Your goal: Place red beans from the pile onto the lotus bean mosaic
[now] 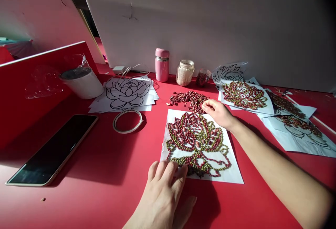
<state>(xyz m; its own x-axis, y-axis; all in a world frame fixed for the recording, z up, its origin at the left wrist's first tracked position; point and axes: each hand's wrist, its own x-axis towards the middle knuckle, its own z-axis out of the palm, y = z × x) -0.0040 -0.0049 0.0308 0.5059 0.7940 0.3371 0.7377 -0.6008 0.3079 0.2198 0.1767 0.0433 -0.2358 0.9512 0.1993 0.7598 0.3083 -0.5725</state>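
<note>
A white sheet (236, 174) bearing a lotus pattern of red and green beans (197, 144) lies on the red table (118, 201). At its lower left edge rests my left hand (162, 187), fingers bent and slightly apart, thumb apart, with nothing seen in it. My right hand (217, 113) is above the sheet's upper right corner, beside a loose pile of dark red beans (190, 97). Its fingertips are pinched together at the pile's right edge; whatever they hold is too small to make out.
Behind the pile stand a pink bottle (162, 66), a glass jar (185, 73) and a small bean container (203, 77). Lotus drawings (128, 92), a tape roll (127, 121), a phone (52, 152) and a white cup (84, 83) are left. Bean-covered sheets (244, 96) lie right.
</note>
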